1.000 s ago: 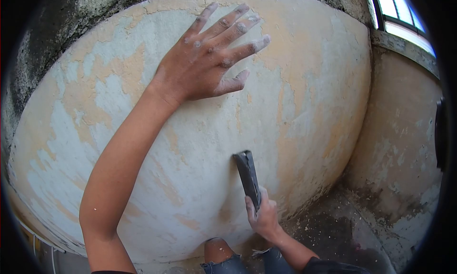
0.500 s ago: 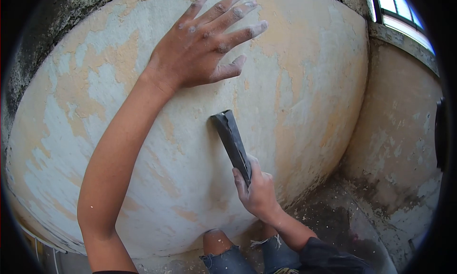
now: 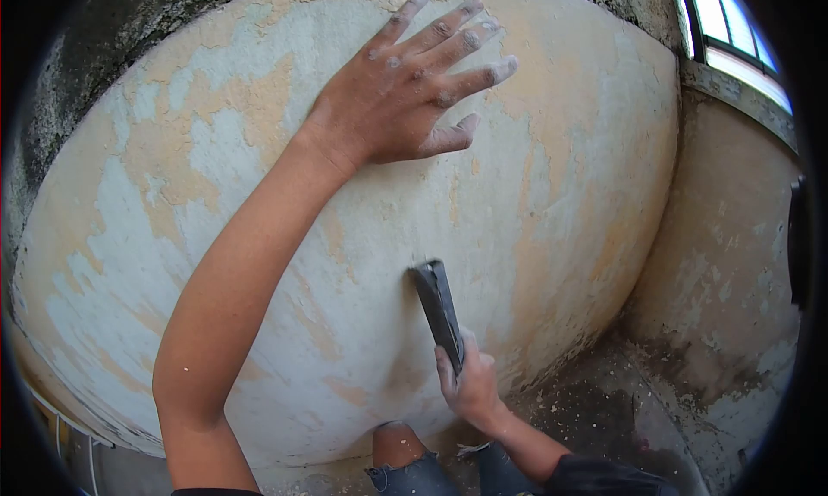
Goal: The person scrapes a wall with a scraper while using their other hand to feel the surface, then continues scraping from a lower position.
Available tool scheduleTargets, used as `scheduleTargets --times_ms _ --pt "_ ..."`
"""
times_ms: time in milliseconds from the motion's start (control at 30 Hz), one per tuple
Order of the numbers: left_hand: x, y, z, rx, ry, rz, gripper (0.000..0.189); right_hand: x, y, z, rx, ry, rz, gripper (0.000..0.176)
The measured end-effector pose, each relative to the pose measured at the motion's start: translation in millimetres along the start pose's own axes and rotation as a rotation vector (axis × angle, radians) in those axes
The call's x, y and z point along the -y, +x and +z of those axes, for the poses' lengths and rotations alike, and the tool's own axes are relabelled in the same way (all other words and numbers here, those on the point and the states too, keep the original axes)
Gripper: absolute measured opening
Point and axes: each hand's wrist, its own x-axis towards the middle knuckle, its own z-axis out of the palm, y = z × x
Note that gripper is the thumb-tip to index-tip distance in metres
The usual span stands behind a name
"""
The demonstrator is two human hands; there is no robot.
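Note:
My left hand (image 3: 405, 91) rests on the peeling wall (image 3: 371, 229), fingers spread and dusted with white powder. The wall shows pale grey-white areas with rough beige patches of flaking coating. Lower down, my right hand (image 3: 473, 379) is wrapped round the lower part of a dark, narrow scraper (image 3: 440, 306). The scraper tilts up and to the left, and its upper end is at the wall surface below my left hand. White dust also coats the right thumb and fingers.
A second stained wall (image 3: 707, 237) meets this one at a corner on the right, under a barred window (image 3: 733, 21). Dark, mouldy masonry (image 3: 95, 73) borders the upper left. My knees in torn jeans (image 3: 418, 474) are close below, over a floor (image 3: 595, 401) speckled with flakes.
The scraper and my right hand have moved down the wall. My left hand stays on the same part of the wall; the whole view has shifted a little.

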Motion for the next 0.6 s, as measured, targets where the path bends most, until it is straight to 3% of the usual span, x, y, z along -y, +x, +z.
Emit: scheduleTargets --times_ms 67,300,367,467,600 --pt "0.3 0.5 2.0 -0.017 -0.020 -0.007 0.066 -9.3 -18.8 6.0 -0.057 0.037 -0.041 0.043" --pt "6.4 1.0 -8.3 0.064 -0.081 0.104 0.077 24.2 39.3 -12.7 -0.003 -0.026 -0.010 0.042" --pt "-0.7 -0.9 -6.9 0.032 0.031 -0.007 0.065 10.3 7.9 -5.5 0.032 -0.007 0.018 0.043" --pt "2.6 -0.5 -3.7 -0.005 0.016 -0.026 0.064 4.5 -5.4 -2.1 -0.020 0.018 -0.037 0.043" --pt "-0.8 -0.1 -7.4 0.045 0.020 -0.027 0.063 22.4 41.7 -19.2 0.042 -0.048 0.012 0.049"
